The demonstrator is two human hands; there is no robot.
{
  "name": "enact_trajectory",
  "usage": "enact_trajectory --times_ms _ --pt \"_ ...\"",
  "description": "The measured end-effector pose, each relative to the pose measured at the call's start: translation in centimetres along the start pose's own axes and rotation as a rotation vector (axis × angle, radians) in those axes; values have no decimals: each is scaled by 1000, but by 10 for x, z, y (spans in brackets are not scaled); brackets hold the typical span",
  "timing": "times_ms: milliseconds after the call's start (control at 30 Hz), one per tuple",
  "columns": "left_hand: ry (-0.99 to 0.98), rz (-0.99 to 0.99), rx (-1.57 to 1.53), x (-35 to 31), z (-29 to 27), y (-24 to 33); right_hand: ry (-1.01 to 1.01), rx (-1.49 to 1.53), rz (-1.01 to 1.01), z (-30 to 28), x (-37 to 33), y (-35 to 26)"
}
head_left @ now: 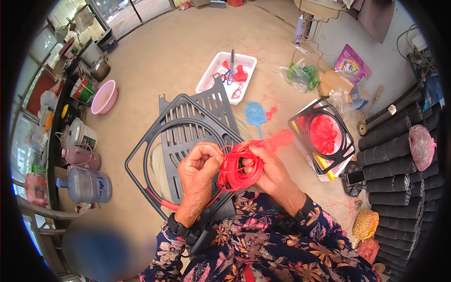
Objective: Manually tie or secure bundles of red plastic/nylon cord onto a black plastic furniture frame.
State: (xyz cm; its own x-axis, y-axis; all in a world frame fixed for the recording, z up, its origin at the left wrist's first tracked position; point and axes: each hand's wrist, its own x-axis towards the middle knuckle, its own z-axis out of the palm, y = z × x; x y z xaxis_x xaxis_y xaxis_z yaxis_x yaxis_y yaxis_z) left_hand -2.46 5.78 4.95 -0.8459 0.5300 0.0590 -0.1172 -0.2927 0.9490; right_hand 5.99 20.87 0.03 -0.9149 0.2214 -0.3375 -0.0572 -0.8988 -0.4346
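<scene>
A looped bundle of thin red cord [239, 171] hangs in front of me, its loose tail stretching off to the upper right. My right hand [275, 176] is closed round the bundle's right side, thumb on top. At its left edge my left hand [199, 167] is closed in a pinch on a strand of the cord; the strand is partly hidden by the fingers. Below both hands lies a black frame [134, 162] with a round inner ring, and red cord is wound along part of its lower left edge. Under it is a dark grey slatted panel [209, 101].
Ahead stands a white tray [211, 66] with scissors and red cord. A blue fly swatter [256, 113] lies nearer. At right, another black frame [298, 131] rests over a container of red cord, beside stacked black rolls [387, 157]. A pink basin [104, 97] and a water jug [89, 184] stand left.
</scene>
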Motion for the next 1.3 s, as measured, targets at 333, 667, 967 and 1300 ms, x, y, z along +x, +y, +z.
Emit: enact_trajectory --times_ms 333,667,967,1300 --pt "63 -76 -147 2 -17 5 28 1 -16 -4 9 1" --pt "-56 -147 19 -11 -24 7 -50 332 84 -2 11 -12" --pt "-199 -195 319 -15 -4 16 27 64 -7 21 0 -13" --pt "-187 -204 169 -7 -9 23 -87 -62 54 20 -11 -20"
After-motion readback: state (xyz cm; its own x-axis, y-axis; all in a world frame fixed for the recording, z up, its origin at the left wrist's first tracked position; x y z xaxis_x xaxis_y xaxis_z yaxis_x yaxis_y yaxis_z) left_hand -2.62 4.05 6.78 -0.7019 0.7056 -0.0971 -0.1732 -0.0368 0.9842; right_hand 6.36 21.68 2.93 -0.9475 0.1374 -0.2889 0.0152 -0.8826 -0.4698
